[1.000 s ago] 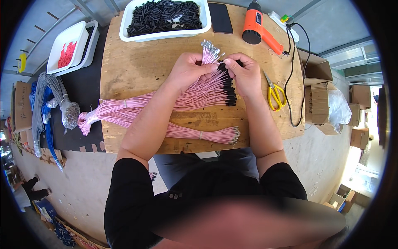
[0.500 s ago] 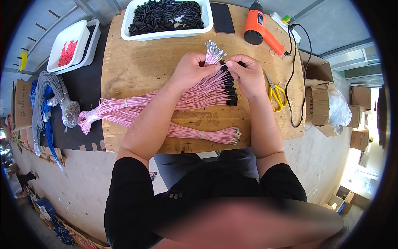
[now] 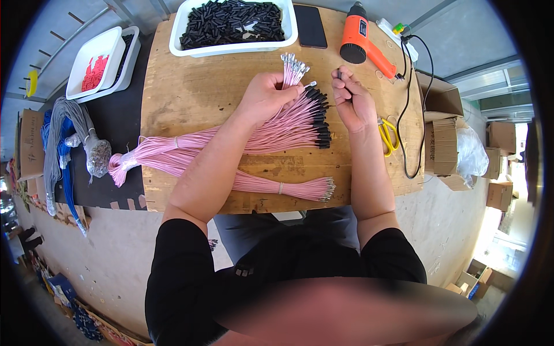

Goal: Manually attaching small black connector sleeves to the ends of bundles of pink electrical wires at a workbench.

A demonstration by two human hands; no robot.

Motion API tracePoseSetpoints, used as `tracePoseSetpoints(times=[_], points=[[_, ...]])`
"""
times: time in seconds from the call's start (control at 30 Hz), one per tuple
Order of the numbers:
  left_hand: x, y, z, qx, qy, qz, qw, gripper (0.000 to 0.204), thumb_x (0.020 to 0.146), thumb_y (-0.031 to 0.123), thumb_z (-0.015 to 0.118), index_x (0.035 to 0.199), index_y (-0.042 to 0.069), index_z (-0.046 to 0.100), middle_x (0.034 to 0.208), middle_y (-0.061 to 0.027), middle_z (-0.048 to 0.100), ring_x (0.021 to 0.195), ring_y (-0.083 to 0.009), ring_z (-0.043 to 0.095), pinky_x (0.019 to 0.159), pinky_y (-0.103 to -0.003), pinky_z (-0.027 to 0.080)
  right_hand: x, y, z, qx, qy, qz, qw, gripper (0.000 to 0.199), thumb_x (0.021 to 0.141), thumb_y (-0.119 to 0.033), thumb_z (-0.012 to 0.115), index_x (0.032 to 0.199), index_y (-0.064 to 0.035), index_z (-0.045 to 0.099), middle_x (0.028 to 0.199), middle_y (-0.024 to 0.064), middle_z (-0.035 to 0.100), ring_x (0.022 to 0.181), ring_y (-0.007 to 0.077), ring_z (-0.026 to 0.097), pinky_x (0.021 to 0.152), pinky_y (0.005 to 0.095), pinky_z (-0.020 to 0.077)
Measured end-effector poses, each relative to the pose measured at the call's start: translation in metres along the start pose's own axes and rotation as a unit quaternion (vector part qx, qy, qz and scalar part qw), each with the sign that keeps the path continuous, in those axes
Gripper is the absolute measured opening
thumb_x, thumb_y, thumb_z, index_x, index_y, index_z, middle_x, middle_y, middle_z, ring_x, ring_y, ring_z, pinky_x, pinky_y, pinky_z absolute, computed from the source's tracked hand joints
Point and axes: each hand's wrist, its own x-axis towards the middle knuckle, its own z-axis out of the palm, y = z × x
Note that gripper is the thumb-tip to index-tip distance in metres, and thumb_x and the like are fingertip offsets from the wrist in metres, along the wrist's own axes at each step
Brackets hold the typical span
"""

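Note:
My left hand point(image 3: 266, 99) grips a bunch of pink wires point(image 3: 276, 128) near their ends, with bare metal terminals point(image 3: 295, 64) sticking up past the fingers. One wire end point(image 3: 312, 85) points out to the right, apart from the rest. Many other wires of this bundle end in black sleeves point(image 3: 321, 124), fanned out to the right of that hand. My right hand point(image 3: 354, 102), apart from the wires, has curled fingers with a small black sleeve point(image 3: 339, 75) at the fingertips. A second pink wire bundle point(image 3: 294, 187), tied and with bare terminals, lies nearer to me.
A white tub point(image 3: 231, 51) of loose black sleeves stands at the far edge beside a dark phone point(image 3: 310, 26). An orange heat gun point(image 3: 355, 40), its black cable point(image 3: 428, 86) and yellow-handled scissors point(image 3: 388, 137) lie right. Left are tubs with red pieces point(image 3: 94, 74) and grey wires point(image 3: 69, 112).
My right hand has drawn away from the wire ends to the right, turning its palm up with a black sleeve at the fingertips. My left hand keeps its grip on the wires.

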Motion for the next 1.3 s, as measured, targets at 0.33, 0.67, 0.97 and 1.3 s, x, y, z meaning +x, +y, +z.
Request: tracePoseSetpoints(times=[0.33, 0.67, 0.97, 1.3], points=[[0.001, 0.005, 0.001, -0.042, 0.033, -0.034, 0.998, 0.015, 0.090, 0.011, 0.072, 0.099, -0.002, 0.070, 0.081, -0.0033, 0.066, 0.068, -0.0082, 0.057, 0.063, -0.023, 0.047, -0.007, -0.009, 0.007, -0.132, 0.009, -0.065, 0.989, 0.020, 0.097, -0.003, 0.054, 0.115, 0.0023, 0.057, 0.102, 0.0121, 0.060, 0.076, 0.0128, 0.052, 0.057, 0.0185, 0.0393], [0.000, 0.003, -0.001, -0.044, 0.023, -0.023, 0.999, 0.015, 0.090, 0.012, 0.072, 0.099, -0.001, 0.070, 0.081, -0.0031, 0.066, 0.068, -0.0081, 0.058, 0.062, -0.022, 0.047, -0.003, -0.003, 0.009, -0.112, 0.004, -0.017, 0.994, 0.025, 0.099, -0.006, 0.054, 0.121, 0.0045, 0.056, 0.101, 0.0103, 0.062, 0.073, 0.0111, 0.052, 0.058, 0.0180, 0.0407], [-0.001, 0.004, 0.000, -0.031, 0.020, -0.012, 0.999, 0.013, 0.090, 0.010, 0.070, 0.097, -0.001, 0.070, 0.081, -0.0027, 0.066, 0.067, -0.0074, 0.057, 0.061, -0.022, 0.046, -0.013, 0.004, 0.028, -0.188, 0.010, -0.003, 0.982, 0.023, 0.098, -0.006, 0.057, 0.118, 0.0041, 0.063, 0.100, 0.0088, 0.062, 0.072, 0.0074, 0.049, 0.052, 0.0162, 0.0351], [-0.002, 0.007, 0.001, -0.032, 0.021, -0.010, 0.999, 0.010, 0.090, 0.009, 0.070, 0.094, 0.000, 0.070, 0.077, 0.0000, 0.063, 0.064, -0.0059, 0.054, 0.057, -0.022, 0.041, -0.021, 0.017, 0.035, -0.300, -0.020, -0.055, 0.952, 0.021, 0.092, 0.002, 0.064, 0.113, 0.0027, 0.067, 0.091, 0.0089, 0.070, 0.062, 0.0032, 0.047, 0.051, 0.0155, 0.0324]])
